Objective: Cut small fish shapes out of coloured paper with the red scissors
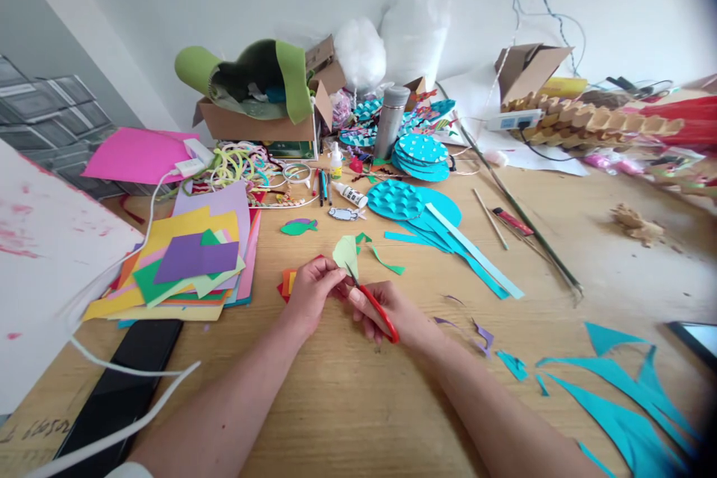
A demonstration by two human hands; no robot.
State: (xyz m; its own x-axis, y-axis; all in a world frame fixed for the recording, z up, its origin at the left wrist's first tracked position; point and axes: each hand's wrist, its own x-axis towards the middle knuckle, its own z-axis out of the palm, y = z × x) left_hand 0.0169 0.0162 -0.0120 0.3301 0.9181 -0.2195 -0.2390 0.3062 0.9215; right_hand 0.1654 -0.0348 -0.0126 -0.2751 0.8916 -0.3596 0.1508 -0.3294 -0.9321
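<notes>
My left hand (314, 290) pinches a small piece of pale green paper (345, 252) by its lower edge. In my right hand (386, 308) is a pair of scissors with red handles (379, 314), and the blades lie against the paper. Both hands meet low over the middle of the table. Just beyond them lie a green paper fish (298, 227), with purple paper showing behind it, and a white fish cutout with a dark outline (343, 214). Curled green scraps (389, 261) rest to the right of the paper. Orange and red paper (288, 282) shows partly behind my left hand.
Stacked coloured paper (196, 261) and a black phone (120, 388) are on the left. Turquoise paper discs and strips (448, 209) lie beyond my right hand, with turquoise offcuts (616, 388) nearer. A grey bottle (390, 123), glue (350, 195) and boxes (258, 123) stand behind.
</notes>
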